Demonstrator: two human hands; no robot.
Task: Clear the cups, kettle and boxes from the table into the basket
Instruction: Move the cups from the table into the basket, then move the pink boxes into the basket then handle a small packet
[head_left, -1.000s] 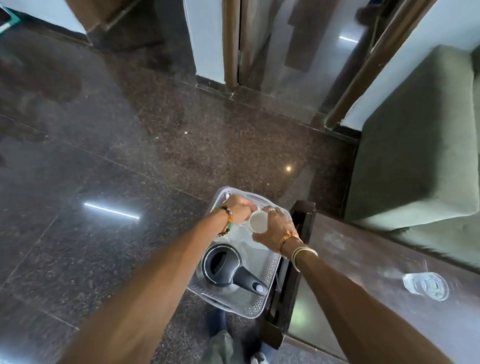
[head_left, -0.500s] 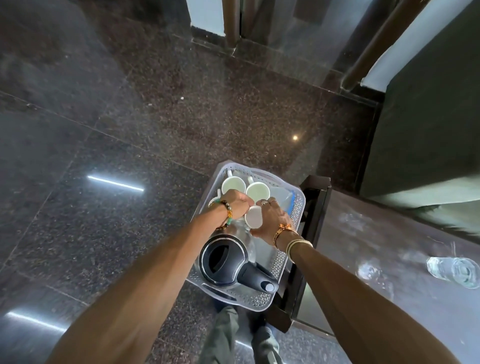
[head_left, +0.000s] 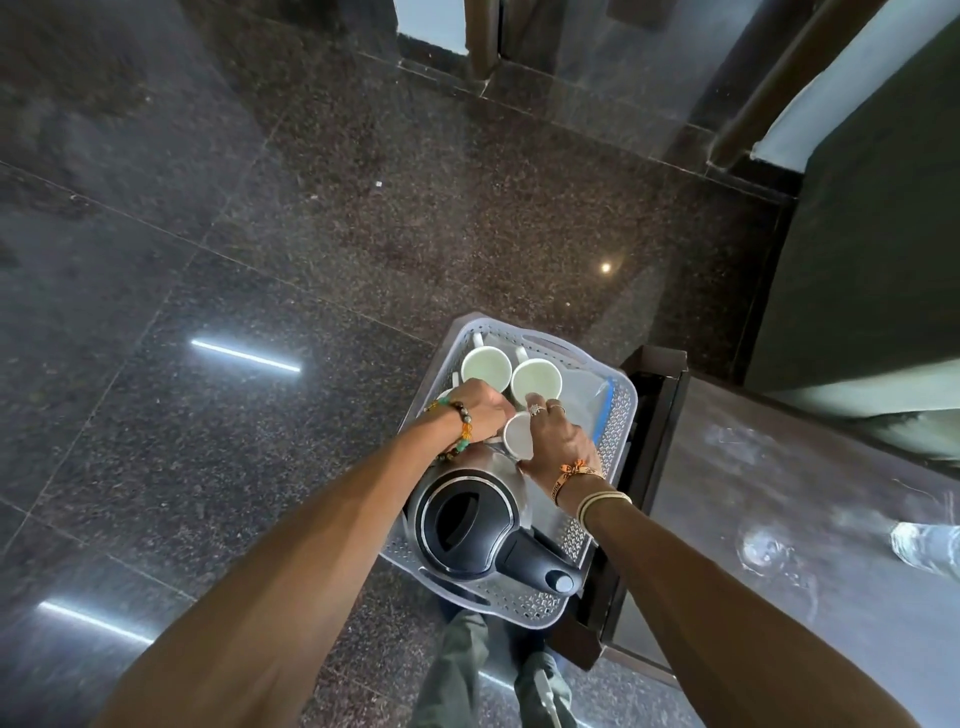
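Granite floor, basket beside table, cup in right hand, left hand alongside

Floor: dark speckled stone, polished to high gloss, mirrors the strip lights.
Basket: translucent pale grey plastic, perforated walls, smooth rim.
Kettle: brushed metal body with satin sheen; lid and handle in glossy black plastic.
Upright cups: white glazed ceramic, smooth, glossy.
Tilted cup: same white glazed ware.
Bag: thin clear plastic film, blue seal strip.
Surface: dark wood frame, semi-gloss; top smooth, reflective, smudged.
Tumbler: clear glass, blurred.
Trousers: olive cloth, matt.
Sofa: dark upholstery, matt.
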